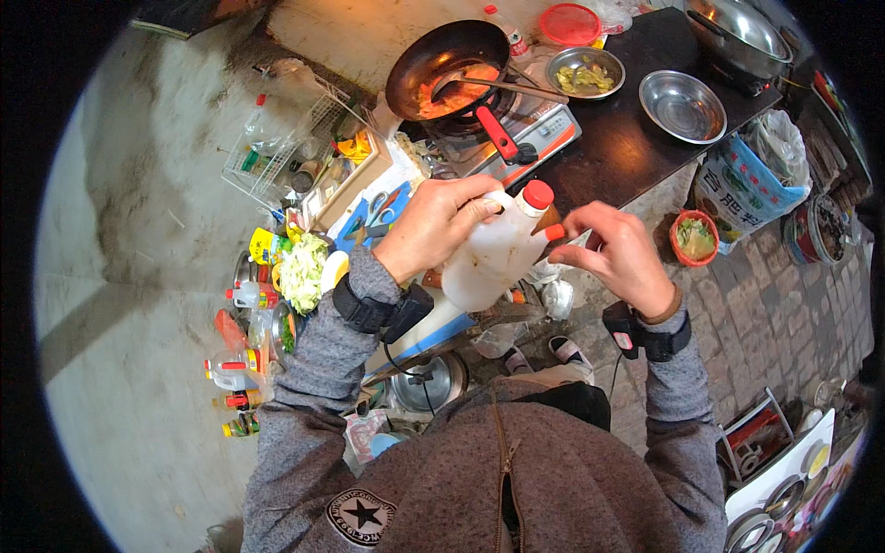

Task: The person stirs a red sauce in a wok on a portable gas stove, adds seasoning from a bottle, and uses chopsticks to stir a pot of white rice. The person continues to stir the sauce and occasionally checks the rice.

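My left hand [439,218] grips a translucent white plastic jug [487,259] by its handle, holding it tilted over the counter's front edge. A large red screw cap [538,195] closes the jug's neck, and a smaller red cap [554,232] covers its side spout. Right beside that spout cap is my right hand [615,249], thumb and fingers apart and holding nothing; whether a fingertip touches the cap is hard to tell. Beyond the jug, a black wok [442,52] with orange-red food [470,86] sits on a portable gas stove [553,131], a metal ladle [511,86] resting in it.
To the wok's right are a bowl of green slices [586,75] and a shiny metal bowl [682,107]. Shredded cabbage [302,273] and several bottles line the left side. An orange-red basket [694,238] and a blue-white sack [747,186] stand at right.
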`<state>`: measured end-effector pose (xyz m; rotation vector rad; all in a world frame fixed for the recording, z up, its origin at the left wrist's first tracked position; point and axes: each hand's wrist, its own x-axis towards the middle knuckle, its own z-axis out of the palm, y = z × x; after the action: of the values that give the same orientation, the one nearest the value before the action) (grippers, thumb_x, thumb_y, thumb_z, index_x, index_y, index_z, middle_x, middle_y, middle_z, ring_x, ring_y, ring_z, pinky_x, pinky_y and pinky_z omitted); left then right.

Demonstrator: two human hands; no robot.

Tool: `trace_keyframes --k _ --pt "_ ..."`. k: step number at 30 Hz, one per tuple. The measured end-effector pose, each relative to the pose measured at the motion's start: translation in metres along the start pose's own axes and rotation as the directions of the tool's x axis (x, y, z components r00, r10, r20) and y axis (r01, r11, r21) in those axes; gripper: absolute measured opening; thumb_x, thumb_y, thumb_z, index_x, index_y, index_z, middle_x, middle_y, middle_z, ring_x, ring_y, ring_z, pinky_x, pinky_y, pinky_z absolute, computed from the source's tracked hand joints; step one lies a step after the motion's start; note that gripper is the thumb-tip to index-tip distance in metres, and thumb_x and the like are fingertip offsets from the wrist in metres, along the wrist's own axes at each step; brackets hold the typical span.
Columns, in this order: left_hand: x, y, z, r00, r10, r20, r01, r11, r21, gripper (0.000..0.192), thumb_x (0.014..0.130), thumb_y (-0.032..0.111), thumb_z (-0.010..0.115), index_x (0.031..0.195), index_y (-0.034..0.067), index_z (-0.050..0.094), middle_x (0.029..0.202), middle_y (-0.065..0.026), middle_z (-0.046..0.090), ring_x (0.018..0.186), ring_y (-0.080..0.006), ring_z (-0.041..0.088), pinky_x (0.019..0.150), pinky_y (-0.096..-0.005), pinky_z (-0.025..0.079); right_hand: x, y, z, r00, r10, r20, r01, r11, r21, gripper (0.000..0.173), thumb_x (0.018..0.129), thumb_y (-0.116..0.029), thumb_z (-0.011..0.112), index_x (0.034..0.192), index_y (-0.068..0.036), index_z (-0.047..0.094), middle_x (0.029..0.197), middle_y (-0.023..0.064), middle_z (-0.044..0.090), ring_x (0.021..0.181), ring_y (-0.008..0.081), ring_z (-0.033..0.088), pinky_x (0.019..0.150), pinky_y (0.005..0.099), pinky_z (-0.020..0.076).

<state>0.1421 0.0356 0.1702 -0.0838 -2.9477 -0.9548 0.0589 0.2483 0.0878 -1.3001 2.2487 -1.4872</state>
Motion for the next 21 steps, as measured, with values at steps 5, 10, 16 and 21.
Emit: trace_keyframes --k 5,10,16,21 --pt "-0.002 0.004 -0.001 0.999 -0.030 0.042 0.029 0.999 0.034 0.018 0.085 0.015 0.056 0.097 0.003 0.059 0.076 -0.0130 0.060 0.066 -0.0238 0.058 0.061 -0.0311 0.046 0.003 -0.008 0.006 0.988 -0.150 -0.039 0.155 0.955 0.251 0.025 0.074 -0.011 0.066 0.094 -0.002 0.055 0.075 0.0123 0.055 0.064 0.0239 0.055 0.059 0.0328 0.0454" --pt "-0.003 -0.001 0.000 0.998 0.038 0.046 -0.042 0.995 0.089 0.020 0.083 0.015 0.057 0.098 0.002 0.059 0.085 -0.0165 0.061 0.078 -0.0328 0.060 0.069 -0.0357 0.048 0.007 -0.009 0.004 0.990 -0.135 -0.032 0.138 0.979 0.152 0.027 0.071 -0.017 0.070 0.088 -0.003 0.055 0.067 0.0096 0.054 0.060 0.0226 0.056 0.055 0.0324 0.0440" --pt "-0.005 -0.004 0.006 0.979 0.192 0.074 -0.205 0.945 0.255 0.018 0.082 0.014 0.058 0.097 0.003 0.060 0.088 -0.0153 0.062 0.080 -0.0331 0.060 0.069 -0.0368 0.048 0.013 -0.014 -0.002 0.995 0.029 -0.096 -0.030 1.000 -0.009 0.031 0.069 -0.019 0.076 0.084 0.000 0.056 0.053 0.0030 0.048 0.049 0.0099 0.047 0.046 0.0250 0.0378" --pt "-0.003 -0.001 -0.001 0.974 0.192 0.120 -0.220 0.922 0.317 0.020 0.081 0.014 0.058 0.098 0.005 0.060 0.091 -0.0139 0.062 0.084 -0.0328 0.060 0.070 -0.0374 0.048 0.016 -0.020 0.008 0.994 -0.057 -0.098 0.064 0.995 0.075 0.024 0.076 -0.018 0.070 0.085 0.000 0.057 0.057 0.0058 0.051 0.048 0.0152 0.049 0.047 0.0263 0.0386"
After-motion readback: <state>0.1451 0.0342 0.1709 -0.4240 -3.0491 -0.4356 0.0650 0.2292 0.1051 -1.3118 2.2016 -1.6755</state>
